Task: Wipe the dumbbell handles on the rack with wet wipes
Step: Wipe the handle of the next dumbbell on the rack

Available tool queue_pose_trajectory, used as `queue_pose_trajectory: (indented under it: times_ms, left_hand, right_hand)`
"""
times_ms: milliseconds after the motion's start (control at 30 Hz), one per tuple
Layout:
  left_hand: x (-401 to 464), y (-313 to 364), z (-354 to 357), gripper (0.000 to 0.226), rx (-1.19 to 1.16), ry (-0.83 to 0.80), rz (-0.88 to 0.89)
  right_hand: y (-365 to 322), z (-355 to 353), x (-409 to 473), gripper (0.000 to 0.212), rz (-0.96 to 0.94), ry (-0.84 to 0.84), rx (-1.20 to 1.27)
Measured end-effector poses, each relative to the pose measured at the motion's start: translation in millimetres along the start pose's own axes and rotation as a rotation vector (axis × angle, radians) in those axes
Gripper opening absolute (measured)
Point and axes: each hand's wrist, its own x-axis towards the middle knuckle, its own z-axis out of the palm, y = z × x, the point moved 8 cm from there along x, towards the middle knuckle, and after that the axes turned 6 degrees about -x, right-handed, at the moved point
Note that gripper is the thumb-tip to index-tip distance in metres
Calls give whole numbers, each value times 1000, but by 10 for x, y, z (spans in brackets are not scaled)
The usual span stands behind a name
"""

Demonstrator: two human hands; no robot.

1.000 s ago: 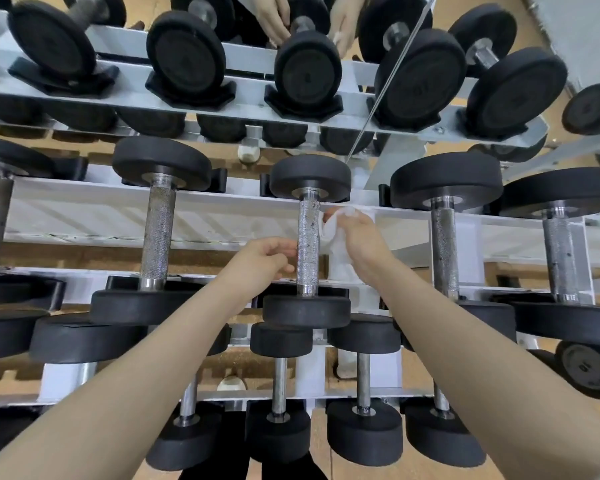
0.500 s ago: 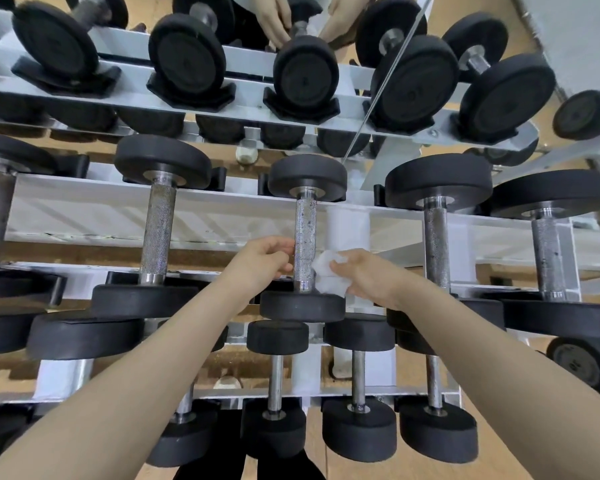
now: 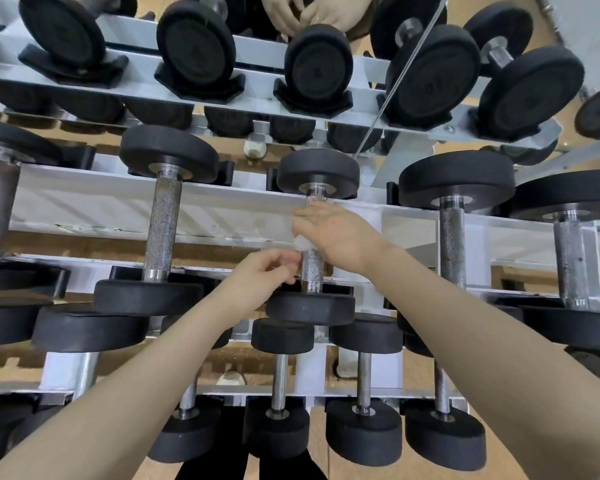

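Wiping mid-shelf dumbbell handle [image 3: 311, 271]: wet wipe [image 3: 300, 241] is wrapped on it under the right hand [image 3: 333, 233]; left hand [image 3: 269, 271] is curled beside the handle, holding nothing visible. Risk: wipe snagged and torn by knurling; rack [image 3: 118, 209] contact if overshot.

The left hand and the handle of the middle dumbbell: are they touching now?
Cannot tell. In the head view the left hand has its curled fingertips right beside the handle; neither contact nor gap shows plainly.
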Motion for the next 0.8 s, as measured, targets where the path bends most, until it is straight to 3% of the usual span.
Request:
queue_pose_trajectory:
  times_ms: [200, 367, 433, 533, 633, 733, 800]
  left_hand:
    - [-114, -34, -32, 17, 151, -64, 32]
    - [-179, -56, -10, 16, 161, -87, 48]
    - [-192, -41, 2, 13, 190, -89, 58]
    - [-224, 11, 40, 11, 259, -101, 105]
    - [-243, 47, 37, 13, 261, -94, 147]
    - [-248, 50, 33, 15, 273, -98, 171]
    - [-261, 46, 38, 15, 282, -97, 176]
  right_hand:
    - [-296, 157, -266, 30, -189, -121, 82]
    - [-263, 154, -243, 41, -228, -155, 36]
    - [-227, 115, -166, 36, -218, -150, -20]
    - [-98, -34, -33, 21, -199, 5, -124]
    - [58, -144, 68, 31, -179, 183, -219]
    - [107, -94, 133, 22, -97, 187, -233]
    - [39, 0, 112, 30, -114, 89, -168]
